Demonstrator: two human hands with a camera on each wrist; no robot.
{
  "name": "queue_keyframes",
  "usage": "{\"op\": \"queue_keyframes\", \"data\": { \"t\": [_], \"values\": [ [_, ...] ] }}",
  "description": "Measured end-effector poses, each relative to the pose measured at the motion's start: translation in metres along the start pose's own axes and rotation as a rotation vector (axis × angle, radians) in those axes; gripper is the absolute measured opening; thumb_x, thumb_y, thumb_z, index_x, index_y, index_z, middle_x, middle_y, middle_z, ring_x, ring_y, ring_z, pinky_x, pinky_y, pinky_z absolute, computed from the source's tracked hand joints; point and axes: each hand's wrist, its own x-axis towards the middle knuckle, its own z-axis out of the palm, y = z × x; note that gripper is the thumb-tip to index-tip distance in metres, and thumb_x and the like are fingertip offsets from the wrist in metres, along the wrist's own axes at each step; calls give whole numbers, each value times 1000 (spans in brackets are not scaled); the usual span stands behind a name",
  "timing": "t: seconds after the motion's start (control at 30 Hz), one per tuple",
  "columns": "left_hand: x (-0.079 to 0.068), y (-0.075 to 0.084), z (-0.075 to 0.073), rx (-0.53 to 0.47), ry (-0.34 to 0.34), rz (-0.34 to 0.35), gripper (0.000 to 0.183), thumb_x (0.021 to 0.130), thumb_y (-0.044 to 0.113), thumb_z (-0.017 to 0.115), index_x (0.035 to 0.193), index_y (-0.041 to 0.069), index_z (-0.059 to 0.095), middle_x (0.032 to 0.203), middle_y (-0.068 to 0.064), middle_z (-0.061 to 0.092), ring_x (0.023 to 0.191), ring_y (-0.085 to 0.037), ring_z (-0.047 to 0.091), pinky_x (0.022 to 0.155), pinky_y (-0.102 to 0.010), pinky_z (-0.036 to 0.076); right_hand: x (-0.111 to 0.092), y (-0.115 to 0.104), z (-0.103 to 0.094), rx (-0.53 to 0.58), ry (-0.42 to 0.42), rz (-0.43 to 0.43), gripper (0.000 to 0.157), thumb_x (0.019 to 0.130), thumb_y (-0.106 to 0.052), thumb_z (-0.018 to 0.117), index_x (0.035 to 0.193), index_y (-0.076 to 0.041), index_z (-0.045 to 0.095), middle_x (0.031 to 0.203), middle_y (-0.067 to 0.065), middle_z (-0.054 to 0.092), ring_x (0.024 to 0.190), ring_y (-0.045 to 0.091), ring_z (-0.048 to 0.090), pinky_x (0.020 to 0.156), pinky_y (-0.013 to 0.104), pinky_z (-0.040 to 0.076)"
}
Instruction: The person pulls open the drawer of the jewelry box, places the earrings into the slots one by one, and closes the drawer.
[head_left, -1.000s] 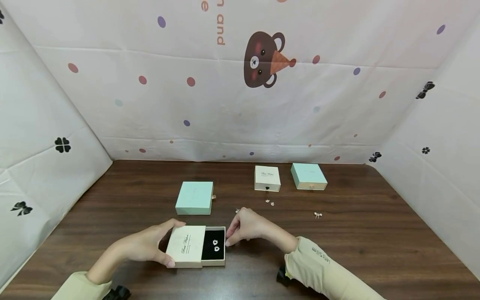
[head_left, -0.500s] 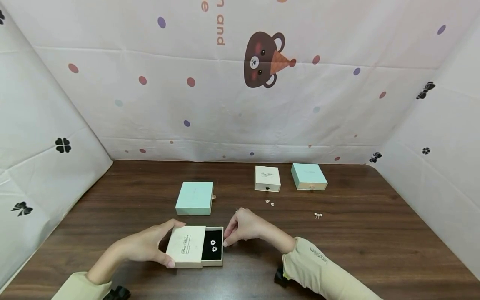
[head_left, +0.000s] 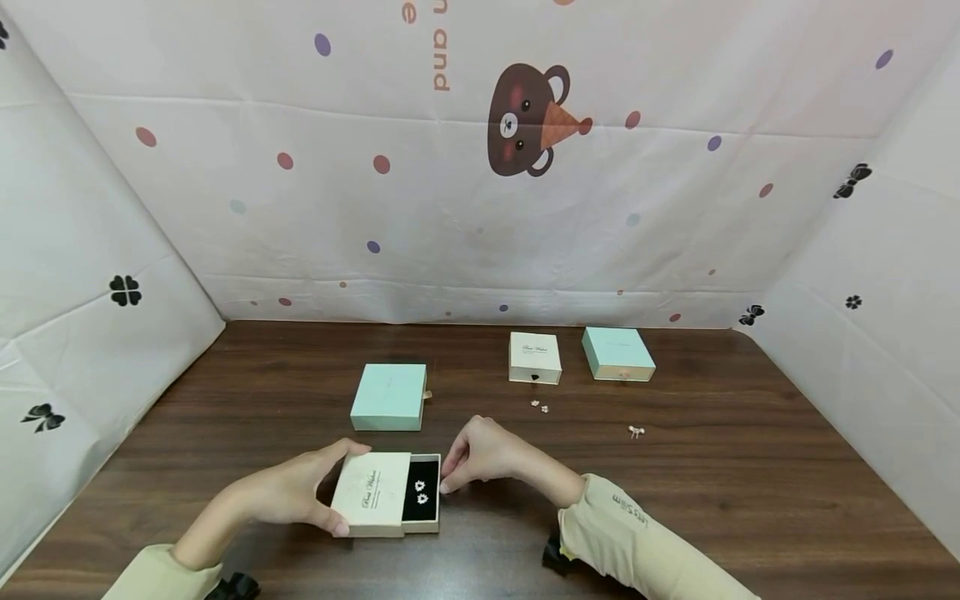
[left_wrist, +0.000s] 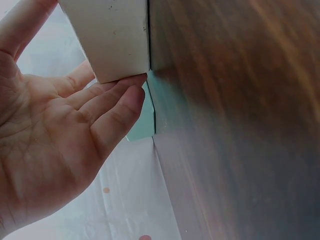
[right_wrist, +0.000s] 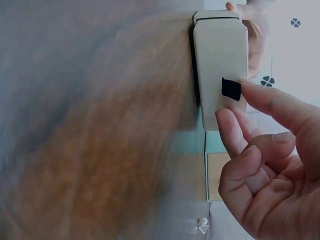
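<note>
A cream jewelry box [head_left: 372, 493] with printed lettering lies near the table's front. My left hand [head_left: 292, 485] grips its sleeve from the left, thumb at the near side and fingers at the far side. Out of the sleeve's right end sticks part of a drawer [head_left: 422, 527], lined in black, with two flower-shaped stud earrings [head_left: 422, 498] in it. My right hand [head_left: 487, 454] touches the drawer's end with thumb and forefinger. In the right wrist view, a black ribbon tab [right_wrist: 231, 89] shows beside the thumb tip, uncovered, and the other fingers are bent.
A mint box [head_left: 390, 397] sits just behind the cream box. Farther back are a small cream box [head_left: 535, 357] and another mint box [head_left: 618, 353]. Small earrings [head_left: 540, 407] lie before them, with more pearl-like studs [head_left: 636, 431] to the right.
The drawer has slid left, farther into the sleeve, and the earrings have moved with it. My right hand has followed leftward. The left hand has stayed in place on the sleeve.
</note>
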Motion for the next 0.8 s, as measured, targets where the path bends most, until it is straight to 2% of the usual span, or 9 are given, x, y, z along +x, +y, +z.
{"op": "queue_keyframes", "data": {
  "t": [0.4, 0.8],
  "values": [
    [0, 0, 0, 6, -4, -7, 88, 62, 43, 78, 131, 5, 38, 125, -13, 49, 112, -28, 44, 89, -41, 38, 3, -3, 3, -16, 10, 1, 9, 65, -14, 81, 67, -11, 72, 59, -6, 65, 44, 1, 47, 42, 18, 40],
    [1, 1, -1, -12, -16, -10, 89, 63, 42, 78, 132, 4, 36, 128, -16, 46, 116, -32, 41, 90, -50, 36, 6, -7, 6, -70, 15, -7, 9, 65, -17, 81, 66, -13, 73, 59, -9, 65, 47, 0, 48, 46, 17, 40]
  ]
}}
